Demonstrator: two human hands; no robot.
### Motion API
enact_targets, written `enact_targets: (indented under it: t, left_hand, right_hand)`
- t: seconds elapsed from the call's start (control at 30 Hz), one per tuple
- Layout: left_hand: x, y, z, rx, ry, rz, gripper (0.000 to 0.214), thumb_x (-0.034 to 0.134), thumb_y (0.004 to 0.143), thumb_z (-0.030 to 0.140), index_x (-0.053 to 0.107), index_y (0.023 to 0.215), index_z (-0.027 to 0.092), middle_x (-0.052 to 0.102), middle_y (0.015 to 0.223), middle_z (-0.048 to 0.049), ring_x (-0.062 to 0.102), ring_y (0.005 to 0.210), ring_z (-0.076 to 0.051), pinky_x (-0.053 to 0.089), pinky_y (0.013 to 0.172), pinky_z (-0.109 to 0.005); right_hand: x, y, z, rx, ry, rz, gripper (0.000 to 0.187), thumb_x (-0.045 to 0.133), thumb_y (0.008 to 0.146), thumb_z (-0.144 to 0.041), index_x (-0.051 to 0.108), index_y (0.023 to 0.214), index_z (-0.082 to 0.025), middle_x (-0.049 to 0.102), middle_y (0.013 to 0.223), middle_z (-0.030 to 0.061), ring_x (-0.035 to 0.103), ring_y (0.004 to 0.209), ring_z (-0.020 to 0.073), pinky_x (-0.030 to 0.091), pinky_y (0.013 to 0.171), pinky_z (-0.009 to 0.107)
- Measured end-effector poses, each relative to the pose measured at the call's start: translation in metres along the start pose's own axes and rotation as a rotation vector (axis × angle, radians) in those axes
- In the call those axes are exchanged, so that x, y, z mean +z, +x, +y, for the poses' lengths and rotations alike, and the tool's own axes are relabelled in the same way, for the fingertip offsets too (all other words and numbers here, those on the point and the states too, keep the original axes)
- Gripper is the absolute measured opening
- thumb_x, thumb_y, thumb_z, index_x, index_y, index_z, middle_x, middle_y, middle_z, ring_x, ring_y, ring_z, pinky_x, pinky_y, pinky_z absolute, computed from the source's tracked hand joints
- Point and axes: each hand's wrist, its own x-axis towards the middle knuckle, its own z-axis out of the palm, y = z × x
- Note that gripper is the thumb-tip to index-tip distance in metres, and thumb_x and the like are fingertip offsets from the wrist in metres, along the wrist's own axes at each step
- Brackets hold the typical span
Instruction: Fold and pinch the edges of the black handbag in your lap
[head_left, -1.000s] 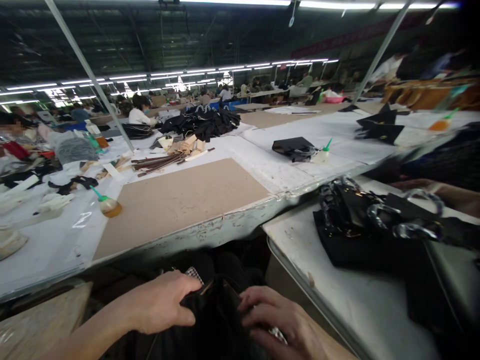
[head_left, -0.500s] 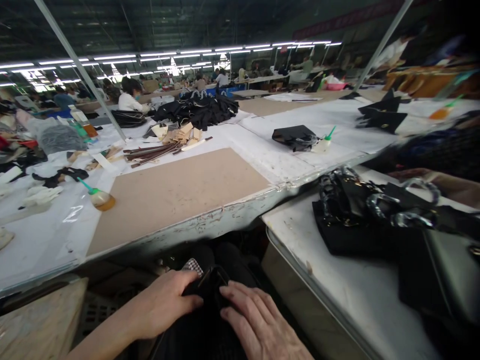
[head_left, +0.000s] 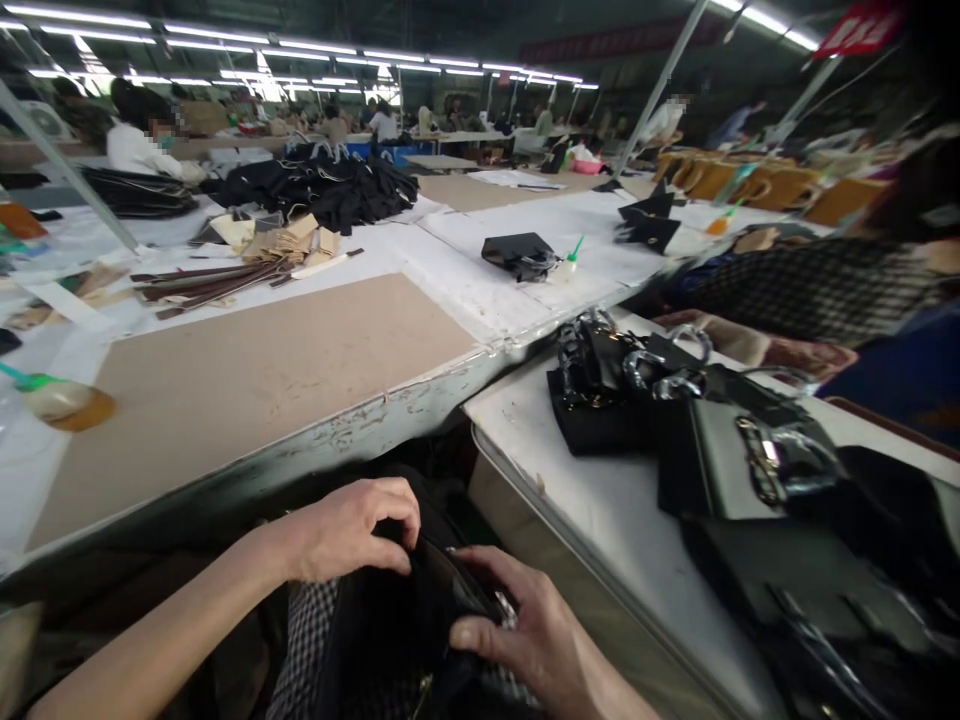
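A black handbag [head_left: 405, 625] rests in my lap below the table edge, its open rim facing up. My left hand [head_left: 356, 525] curls its fingers and thumb over the near-left part of the rim. On the other side, my right hand [head_left: 517, 615] grips the bag wall, thumb on the near face and fingers behind. Some shiny metal shows beside the right fingers. Checked cloth [head_left: 304, 625] lies under the bag. Its lower part is dark and hard to make out.
To the right, a white side table [head_left: 540, 490] bears several black handbags [head_left: 600, 400] with wrapped handles. Ahead, a long table carries a tan board [head_left: 300, 350], a glue bottle [head_left: 67, 402], brown strips [head_left: 217, 285] and a black pile [head_left: 322, 190]. A co-worker in checked cloth [head_left: 810, 280] sits at right.
The view has swung to the right, showing more of the side table and the co-worker. The handbag has come up into clearer view, and my right hand has turned to grip its side.
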Motion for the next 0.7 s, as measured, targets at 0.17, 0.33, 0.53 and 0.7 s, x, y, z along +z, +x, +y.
enact_targets:
  t: [0.17, 0.33, 0.53, 0.7]
  left_hand:
    - [0.007, 0.017, -0.004, 0.011, -0.014, 0.038, 0.012, 0.073, 0.086, 0.022, 0.07, 0.075, 0.02, 0.071, 0.098, 0.0016, 0.064, 0.088, -0.015, 0.044, 0.082, -0.024]
    - [0.017, 0.024, 0.001, -0.118, -0.003, 0.182, 0.017, 0.075, 0.082, 0.018, 0.064, 0.068, 0.019, 0.071, 0.091, 0.0027, 0.065, 0.084, -0.014, 0.043, 0.08, -0.024]
    - [0.025, 0.031, 0.004, -0.229, -0.037, 0.222, 0.022, 0.075, 0.079, 0.019, 0.06, 0.063, 0.018, 0.071, 0.094, 0.0024, 0.065, 0.087, -0.015, 0.042, 0.08, -0.025]
    - [0.018, 0.023, 0.01, -0.186, -0.11, 0.13, 0.017, 0.075, 0.081, 0.02, 0.065, 0.067, 0.019, 0.069, 0.118, 0.0002, 0.063, 0.107, -0.02, 0.04, 0.094, -0.027]
  right_hand:
    - [-0.007, -0.002, 0.016, -0.062, 0.029, 0.071, 0.048, 0.071, 0.082, -0.065, 0.077, 0.104, -0.022, 0.073, 0.098, 0.0045, 0.067, 0.089, 0.0243, 0.052, 0.078, 0.03]
    - [-0.005, 0.003, 0.027, -0.063, 0.141, 0.134, 0.035, 0.069, 0.089, -0.056, 0.08, 0.098, -0.024, 0.075, 0.101, 0.0042, 0.069, 0.094, 0.0249, 0.052, 0.084, 0.031]
    - [-0.002, 0.006, 0.033, 0.022, 0.192, 0.231, 0.032, 0.068, 0.091, -0.052, 0.079, 0.106, -0.026, 0.076, 0.11, 0.0047, 0.07, 0.103, 0.0273, 0.052, 0.095, 0.035]
    - [-0.002, 0.005, 0.036, 0.047, 0.177, 0.222, 0.032, 0.073, 0.088, -0.048, 0.073, 0.11, -0.025, 0.075, 0.104, 0.0038, 0.07, 0.097, 0.0253, 0.055, 0.089, 0.035]
